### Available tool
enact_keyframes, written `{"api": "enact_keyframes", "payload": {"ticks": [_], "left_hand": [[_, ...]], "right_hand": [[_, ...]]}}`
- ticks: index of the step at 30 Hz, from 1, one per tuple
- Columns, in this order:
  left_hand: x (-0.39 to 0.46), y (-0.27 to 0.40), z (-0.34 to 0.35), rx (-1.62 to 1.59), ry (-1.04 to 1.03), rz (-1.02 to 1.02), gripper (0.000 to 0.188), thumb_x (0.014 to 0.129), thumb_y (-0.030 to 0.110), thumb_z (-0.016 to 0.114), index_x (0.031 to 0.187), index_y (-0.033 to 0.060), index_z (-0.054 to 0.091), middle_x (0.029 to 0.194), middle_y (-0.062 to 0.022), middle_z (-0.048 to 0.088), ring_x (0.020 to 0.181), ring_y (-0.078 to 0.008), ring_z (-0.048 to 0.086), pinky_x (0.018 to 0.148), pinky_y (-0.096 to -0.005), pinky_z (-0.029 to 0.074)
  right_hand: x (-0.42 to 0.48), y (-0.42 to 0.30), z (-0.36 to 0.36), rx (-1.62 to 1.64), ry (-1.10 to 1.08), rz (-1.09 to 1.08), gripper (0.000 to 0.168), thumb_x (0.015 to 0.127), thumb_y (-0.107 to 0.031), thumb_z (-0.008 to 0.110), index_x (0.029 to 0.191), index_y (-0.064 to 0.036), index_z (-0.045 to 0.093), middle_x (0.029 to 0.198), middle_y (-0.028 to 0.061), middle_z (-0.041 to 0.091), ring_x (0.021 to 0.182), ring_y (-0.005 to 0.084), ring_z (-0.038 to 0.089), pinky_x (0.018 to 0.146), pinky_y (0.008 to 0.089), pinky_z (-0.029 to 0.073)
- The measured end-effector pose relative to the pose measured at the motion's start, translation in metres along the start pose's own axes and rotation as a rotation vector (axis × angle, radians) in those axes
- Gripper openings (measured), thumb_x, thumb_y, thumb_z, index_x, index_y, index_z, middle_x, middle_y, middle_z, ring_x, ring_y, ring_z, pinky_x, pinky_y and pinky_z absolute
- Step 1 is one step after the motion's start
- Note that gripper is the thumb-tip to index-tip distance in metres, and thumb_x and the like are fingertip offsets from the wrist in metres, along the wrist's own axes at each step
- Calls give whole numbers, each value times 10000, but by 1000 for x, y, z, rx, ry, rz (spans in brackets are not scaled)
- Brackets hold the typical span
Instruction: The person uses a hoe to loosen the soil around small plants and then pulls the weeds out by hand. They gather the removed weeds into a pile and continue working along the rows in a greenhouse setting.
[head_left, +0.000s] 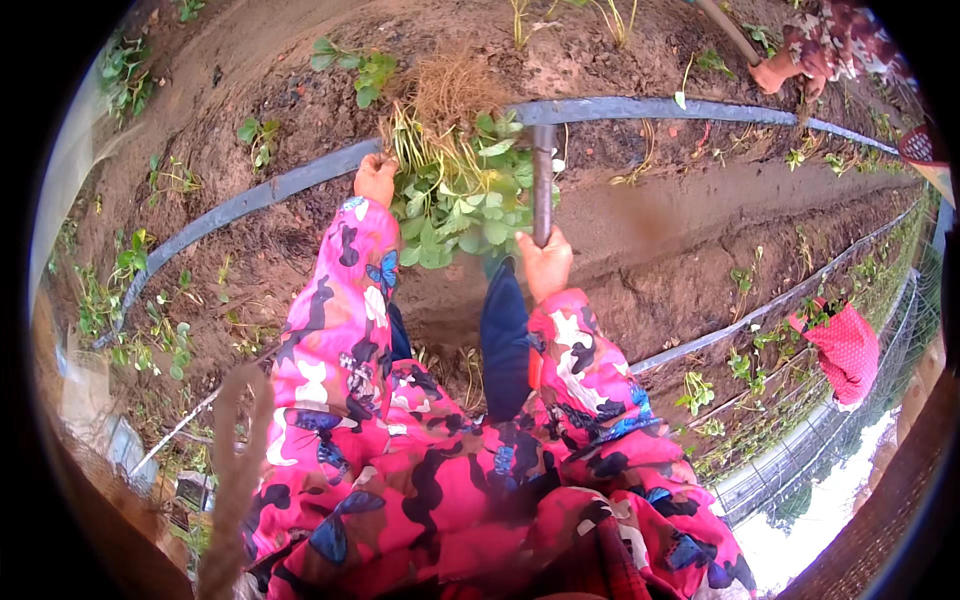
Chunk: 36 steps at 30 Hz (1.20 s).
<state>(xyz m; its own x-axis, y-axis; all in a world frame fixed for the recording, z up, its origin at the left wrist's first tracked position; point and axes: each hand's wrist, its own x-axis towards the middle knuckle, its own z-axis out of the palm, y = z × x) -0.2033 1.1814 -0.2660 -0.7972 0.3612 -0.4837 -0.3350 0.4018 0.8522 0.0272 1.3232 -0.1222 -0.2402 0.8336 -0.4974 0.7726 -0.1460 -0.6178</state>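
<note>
A pile of bare-root seedlings with toothed green leaves (442, 214), which look like strawberry plants, lies in front of me. Its brown roots (454, 86) point away and its leaves lie towards me. My left hand (376, 180) is at the pile's left edge, fingers curled beside the pale stems; whether a stem is pinched in them cannot be made out. My right hand (545, 261) grips the near end of a brown tool handle (543, 180), which runs away from me along the pile's right side. The tool's far end is hidden or not distinguishable.
Flat grey drip tape (255, 196) crosses the soil bed, passing behind the pile. Small seedlings (261, 141) stand around it. At upper right a co-worker's hand (776, 73) holds another handle (727, 30). A person in red dotted clothing (844, 349) bends at right. My dark boot (504, 345) stands below.
</note>
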Motion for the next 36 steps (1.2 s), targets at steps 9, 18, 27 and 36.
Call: {"api": "enact_keyframes", "payload": {"ticks": [9, 18, 27, 36], "left_hand": [[-30, 55, 49, -497, -26, -274, 148, 848, 100, 511, 970, 21, 532, 847, -83, 607, 712, -142, 580, 597, -247, 456], [-54, 127, 235, -210, 113, -127, 164, 756, 146, 602, 862, 22, 577, 727, -140, 604, 688, -222, 569, 700, -331, 444], [-50, 52, 97, -162, 510, -316, 112, 786, 103, 562, 837, 7, 534, 711, -113, 625, 570, -172, 594, 515, -265, 491], [-34, 56, 77, 75, 335, -775, 545, 664, 489, 716, 735, -38, 601, 552, -89, 567, 467, -172, 548, 431, -305, 428]], "right_hand": [[-19, -42, -31, 242, -310, -64, 232, 747, -185, 672, 849, -12, 557, 595, 128, 569, 524, 213, 562, 528, 342, 442], [62, -22, -149, 147, -141, 21, 137, 742, -23, 675, 752, -20, 538, 604, -38, 468, 550, 49, 403, 474, 232, 371], [114, -18, -165, -206, 84, -272, 208, 751, -126, 684, 760, 7, 524, 563, 70, 506, 503, 131, 431, 496, 315, 409], [49, -53, -114, -265, -278, -506, 186, 747, -105, 686, 757, -41, 512, 549, 72, 476, 494, 135, 430, 504, 301, 420]]}}
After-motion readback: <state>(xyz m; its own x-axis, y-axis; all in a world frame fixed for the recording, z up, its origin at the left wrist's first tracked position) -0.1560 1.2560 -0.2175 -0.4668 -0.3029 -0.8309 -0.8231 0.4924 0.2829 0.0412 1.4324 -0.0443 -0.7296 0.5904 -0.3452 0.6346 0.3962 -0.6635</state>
